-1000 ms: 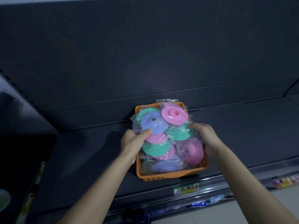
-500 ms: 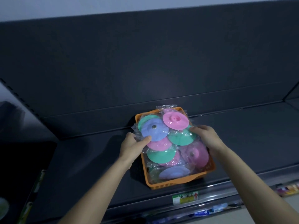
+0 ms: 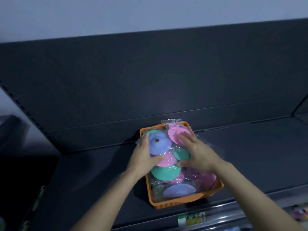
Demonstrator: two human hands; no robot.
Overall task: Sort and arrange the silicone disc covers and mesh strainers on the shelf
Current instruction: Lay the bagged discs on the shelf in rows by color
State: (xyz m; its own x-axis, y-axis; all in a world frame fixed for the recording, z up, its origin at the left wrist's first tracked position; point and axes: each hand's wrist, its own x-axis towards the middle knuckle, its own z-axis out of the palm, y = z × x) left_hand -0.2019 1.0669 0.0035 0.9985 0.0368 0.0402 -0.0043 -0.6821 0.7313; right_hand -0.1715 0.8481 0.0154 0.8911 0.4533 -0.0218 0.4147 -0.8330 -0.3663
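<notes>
An orange basket [image 3: 173, 205] stands on the dark shelf [image 3: 100, 172], filled with several silicone disc covers in clear plastic wrap. My left hand [image 3: 143, 157] grips a blue disc cover [image 3: 158, 145] at its left edge, thumb under its near rim. My right hand [image 3: 196, 150] lies on the pile with fingers stretched over a pink disc cover [image 3: 174, 133] at the back right. Green [image 3: 165, 173], pink [image 3: 167, 160] and another blue disc cover [image 3: 179, 190] lie lower in the basket. No mesh strainers are in view.
The shelf has a dark back panel [image 3: 166, 80] and a slotted upright [image 3: 20, 104] at the left. A price label [image 3: 191, 219] sits on the shelf's front rail. Blurred goods [image 3: 300, 212] show at the lower right.
The basket now sits further back on the shelf. Both hands left the basket's sides and moved onto the covers: the left took the blue one, the right reached over the pink one.
</notes>
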